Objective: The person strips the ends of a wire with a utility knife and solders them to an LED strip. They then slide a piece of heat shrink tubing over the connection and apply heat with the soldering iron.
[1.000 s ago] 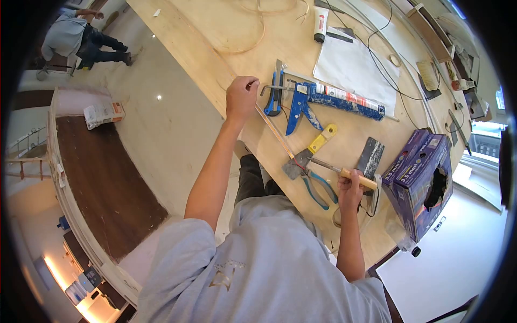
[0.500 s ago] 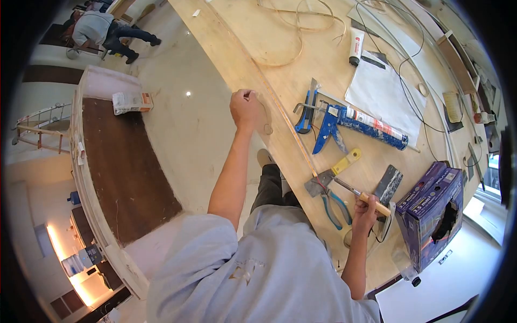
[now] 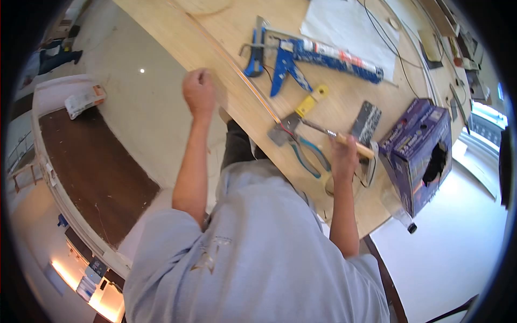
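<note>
My right hand is wrapped around the wooden handle of a soldering iron, whose tip points left toward a putty knife. Over the knife's blade lie thin red and dark wires at the end of a narrow LED strip, which runs diagonally along the board. Blue-handled pliers rest just below the blade, left of my right hand. My left hand is closed in a pinch by the board's near edge; whatever its fingers hold is too small to make out.
A blue caulking gun and a blue utility knife lie farther back on the wooden board. White paper sits behind them. Right of the soldering iron stand a smeared dark scraper and a purple box with a torn hole.
The view has shifted, so the board and tools sit higher and farther left. Both hands keep about the same pose, with the soldering iron still in my right hand.
</note>
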Available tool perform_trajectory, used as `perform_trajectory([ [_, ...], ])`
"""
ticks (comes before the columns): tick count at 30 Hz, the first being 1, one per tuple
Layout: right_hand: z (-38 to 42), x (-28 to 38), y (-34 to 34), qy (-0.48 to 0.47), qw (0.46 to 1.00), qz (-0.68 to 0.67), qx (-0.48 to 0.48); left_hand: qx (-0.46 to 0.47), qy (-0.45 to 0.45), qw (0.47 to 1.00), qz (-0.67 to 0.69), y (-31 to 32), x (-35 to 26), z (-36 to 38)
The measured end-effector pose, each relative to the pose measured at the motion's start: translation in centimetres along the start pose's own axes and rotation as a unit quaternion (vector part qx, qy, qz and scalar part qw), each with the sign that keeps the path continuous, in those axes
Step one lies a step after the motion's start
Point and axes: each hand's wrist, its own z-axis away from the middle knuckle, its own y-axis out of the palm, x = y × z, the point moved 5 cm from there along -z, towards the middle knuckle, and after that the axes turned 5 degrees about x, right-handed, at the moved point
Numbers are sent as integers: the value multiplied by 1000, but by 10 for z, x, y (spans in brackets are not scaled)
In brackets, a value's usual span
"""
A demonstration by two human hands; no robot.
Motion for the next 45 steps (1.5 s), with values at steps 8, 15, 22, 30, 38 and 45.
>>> perform_trajectory([
  [8,-2,-3,13,16,999,15,49,263,-53,948,172,-46,-53,111],
  [15,-6,-4,17,-6,997,31,77,241,-166,921,258,-27,-25,150],
  [22,-4,-2,21,3,996,56,73,310,-18,949,51,-28,-49,132],
  [30,-5,-3,21,8,995,63,82,269,-43,938,212,-39,-28,137],
  [38,-4,-6,34,-19,989,107,97,336,40,925,175,-23,-50,123],
  [45,-4,-6,33,-14,989,109,103,335,63,925,171,-14,-52,121],
])
